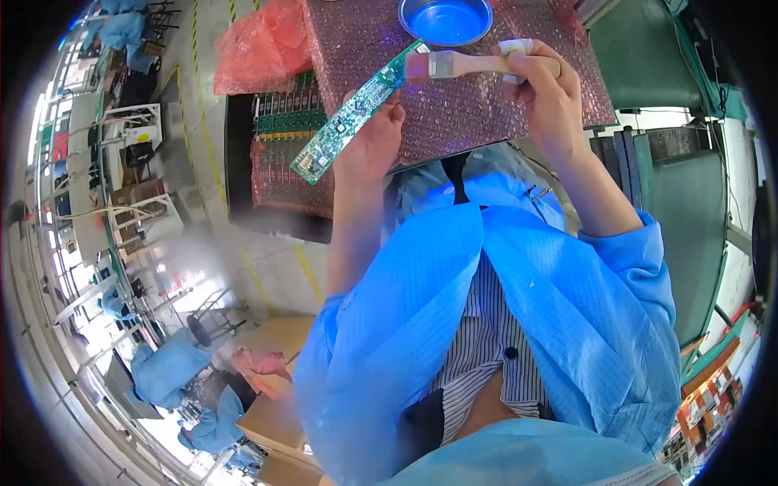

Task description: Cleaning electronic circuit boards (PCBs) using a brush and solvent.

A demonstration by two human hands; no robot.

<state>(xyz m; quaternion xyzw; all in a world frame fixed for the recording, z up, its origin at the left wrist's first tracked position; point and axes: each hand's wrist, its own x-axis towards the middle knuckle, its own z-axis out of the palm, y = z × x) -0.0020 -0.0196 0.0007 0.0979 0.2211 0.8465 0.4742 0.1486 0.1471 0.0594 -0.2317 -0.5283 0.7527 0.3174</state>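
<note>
Partly hidden, left fingers (395, 114) grip a circuit board (356, 113); right fingers (535, 71) pinch a brush (468, 65).

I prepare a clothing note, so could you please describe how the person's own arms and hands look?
Both arms have loose blue sleeves with faint grid lines, leaving the forearms bare. The right hand has white coverings at two fingertips and is otherwise ungloved. The left hand shows no glove, though part of it is hidden.
</note>
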